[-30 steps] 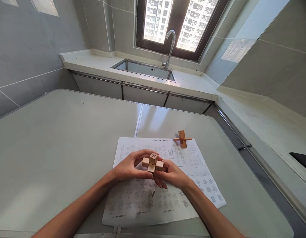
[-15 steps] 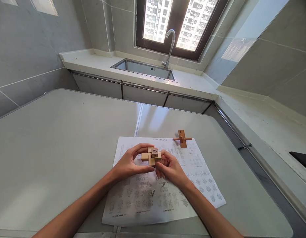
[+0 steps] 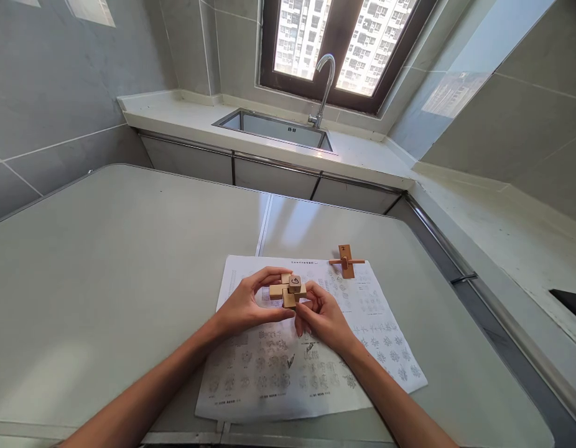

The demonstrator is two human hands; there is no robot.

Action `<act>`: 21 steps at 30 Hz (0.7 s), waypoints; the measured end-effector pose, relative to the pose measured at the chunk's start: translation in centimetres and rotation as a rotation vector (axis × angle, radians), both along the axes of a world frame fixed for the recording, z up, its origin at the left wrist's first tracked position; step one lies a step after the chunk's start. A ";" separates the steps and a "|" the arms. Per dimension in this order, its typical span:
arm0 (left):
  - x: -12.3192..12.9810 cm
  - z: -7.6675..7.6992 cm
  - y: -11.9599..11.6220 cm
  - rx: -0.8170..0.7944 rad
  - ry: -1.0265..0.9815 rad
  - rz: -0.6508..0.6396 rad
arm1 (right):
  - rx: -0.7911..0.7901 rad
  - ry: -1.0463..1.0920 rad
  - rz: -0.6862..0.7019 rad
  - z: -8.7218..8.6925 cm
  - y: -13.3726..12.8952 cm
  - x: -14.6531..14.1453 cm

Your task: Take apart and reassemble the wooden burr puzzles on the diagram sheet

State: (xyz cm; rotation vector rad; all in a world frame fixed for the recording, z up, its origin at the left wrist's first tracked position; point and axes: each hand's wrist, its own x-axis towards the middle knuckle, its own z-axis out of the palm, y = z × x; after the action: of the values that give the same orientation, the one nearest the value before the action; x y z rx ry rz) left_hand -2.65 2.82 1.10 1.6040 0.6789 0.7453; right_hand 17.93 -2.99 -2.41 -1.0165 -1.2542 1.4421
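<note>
A wooden burr puzzle (image 3: 288, 291) made of interlocking blocks is held up between both hands above a printed sheet (image 3: 250, 373). A dark curved mark shows on its top block. My left hand (image 3: 248, 298) grips it from the left, fingers at the far side and thumb at the near lower edge. My right hand (image 3: 321, 314) pinches its right side with bent fingers; the fingertips are partly hidden. Beyond the right hand, a second wooden puzzle piece (image 3: 346, 261), a flat board marked with a 2 and crossed by a rod, rests at the sheet's far right corner.
The sheet lies on a pale table (image 3: 129, 261) with a seam across it. Behind the table runs a white counter (image 3: 176, 115) with a sink (image 3: 274, 127) and a curved faucet (image 3: 326, 87) below a window. Another counter (image 3: 497, 205) lines the right side.
The view has shifted slightly, moving everything a little to the right in the picture. The puzzle appears slightly tilted in the hands; both hands keep their hold.
</note>
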 end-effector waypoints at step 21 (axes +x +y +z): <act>0.0 0.1 0.1 0.169 0.218 0.031 | 0.041 -0.031 -0.061 -0.1 0.3 0.6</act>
State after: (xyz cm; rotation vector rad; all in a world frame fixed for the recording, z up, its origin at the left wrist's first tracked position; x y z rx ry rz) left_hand -2.67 2.90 1.24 1.8515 0.8162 0.6699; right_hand 18.54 -2.72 -2.46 -1.0437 -1.2600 1.3535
